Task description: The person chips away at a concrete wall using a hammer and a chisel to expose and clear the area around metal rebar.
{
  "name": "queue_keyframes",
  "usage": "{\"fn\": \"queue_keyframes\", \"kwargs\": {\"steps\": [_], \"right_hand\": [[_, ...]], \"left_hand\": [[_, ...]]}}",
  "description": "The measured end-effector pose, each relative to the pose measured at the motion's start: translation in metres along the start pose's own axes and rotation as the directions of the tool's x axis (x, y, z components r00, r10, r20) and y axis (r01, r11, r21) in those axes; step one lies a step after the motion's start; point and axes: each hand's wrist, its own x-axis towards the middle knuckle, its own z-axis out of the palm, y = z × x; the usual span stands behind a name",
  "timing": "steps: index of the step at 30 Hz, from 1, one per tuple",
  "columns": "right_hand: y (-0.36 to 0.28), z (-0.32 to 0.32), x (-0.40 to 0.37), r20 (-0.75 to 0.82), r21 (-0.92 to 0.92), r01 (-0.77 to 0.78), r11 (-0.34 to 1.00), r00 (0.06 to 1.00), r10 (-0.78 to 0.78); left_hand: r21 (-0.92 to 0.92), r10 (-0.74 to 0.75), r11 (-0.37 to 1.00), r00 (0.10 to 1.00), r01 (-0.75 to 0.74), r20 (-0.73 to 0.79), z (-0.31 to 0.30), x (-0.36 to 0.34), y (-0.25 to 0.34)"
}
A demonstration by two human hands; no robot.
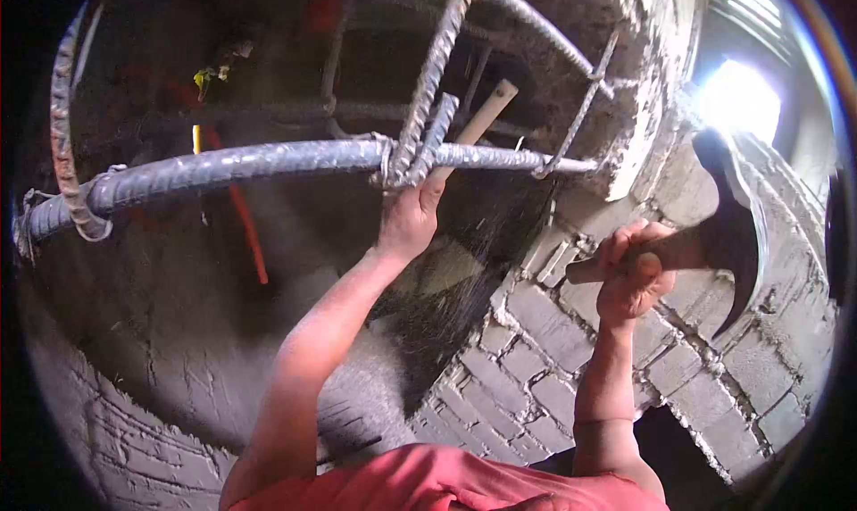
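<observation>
My left hand (411,218) is closed around the lower end of a pale wooden stick (486,114), close beneath a joint of tied rebar. The stick slants up and to the right, past the thick horizontal rebar (259,161). A short rebar end (437,132) stands beside it. On the right, my right hand (636,274) grips a claw hammer (736,234) by its wooden handle. The dark hammer head is raised at the far right, apart from the stick and the rebar.
A slanting rebar (437,65) and a curved rebar hoop (67,127) join the horizontal bar. Rough concrete (616,145) stands at upper right. Mortared block wall (527,359) lies below. Bright light enters through an opening (739,100). An orange-red strip (248,234) shows in the dark space.
</observation>
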Motion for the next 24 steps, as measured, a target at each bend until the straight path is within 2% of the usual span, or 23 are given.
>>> {"fn": "queue_keyframes", "kwargs": {"steps": [3,5,7,8,9,10,13,15,17,19,21,22,24], "right_hand": [[0.013,-0.007,-0.019,0.040,0.040,-0.131,0.991,0.991,0.129],[0.019,-0.013,-0.029,0.050,-0.012,-0.152,0.988,0.987,0.153],[0.012,-0.013,-0.030,0.074,0.059,-0.162,0.985,0.985,0.157],[0.004,-0.013,-0.029,0.077,0.097,-0.216,0.971,0.975,0.209],[-0.001,-0.016,-0.024,0.085,0.098,-0.219,0.971,0.974,0.212],[-0.007,-0.019,-0.019,0.097,0.081,-0.198,0.977,0.977,0.190],[-0.013,-0.026,-0.010,0.081,0.063,-0.135,0.989,0.988,0.129],[-0.015,-0.030,-0.006,0.051,0.018,-0.066,0.998,0.997,0.065],[-0.020,-0.031,-0.008,0.045,-0.002,-0.074,0.997,0.996,0.074],[-0.022,-0.032,-0.010,0.079,-0.013,-0.045,0.999,0.996,0.046],[-0.023,-0.034,-0.011,0.101,-0.036,-0.061,0.997,0.993,0.065],[-0.024,-0.036,-0.012,0.115,-0.059,-0.080,0.995,0.990,0.087],[-0.024,-0.035,-0.011,0.131,-0.060,-0.084,0.995,0.987,0.091]], "left_hand": [[-0.046,-0.082,0.995,0.985,0.090,0.151,-0.018,-0.005,0.000],[0.002,-0.065,0.998,0.986,0.066,0.156,-0.029,0.009,0.023],[0.002,-0.136,0.991,0.980,0.137,0.144,-0.038,0.028,0.047],[0.051,-0.120,0.992,0.983,0.113,0.141,-0.040,0.034,0.044],[0.099,-0.097,0.991,0.986,0.084,0.132,-0.043,0.042,0.037],[0.209,0.088,0.971,0.988,-0.113,0.127,-0.045,0.047,0.032],[0.172,0.121,0.977,0.992,-0.125,0.034,-0.044,0.058,0.042],[0.139,0.081,0.987,0.996,-0.085,0.028,-0.048,0.056,0.055],[-0.052,-0.108,0.992,0.991,0.112,0.084,-0.055,0.053,0.076],[-0.027,-0.078,0.996,0.994,0.081,0.082,-0.053,0.055,0.068],[0.060,-0.095,0.994,0.993,0.090,0.073,-0.046,0.058,0.068],[0.157,-0.051,0.987,0.997,0.043,0.050,-0.044,0.060,0.067],[0.172,-0.031,0.985,0.998,0.021,0.056,-0.044,0.063,0.072]]}}
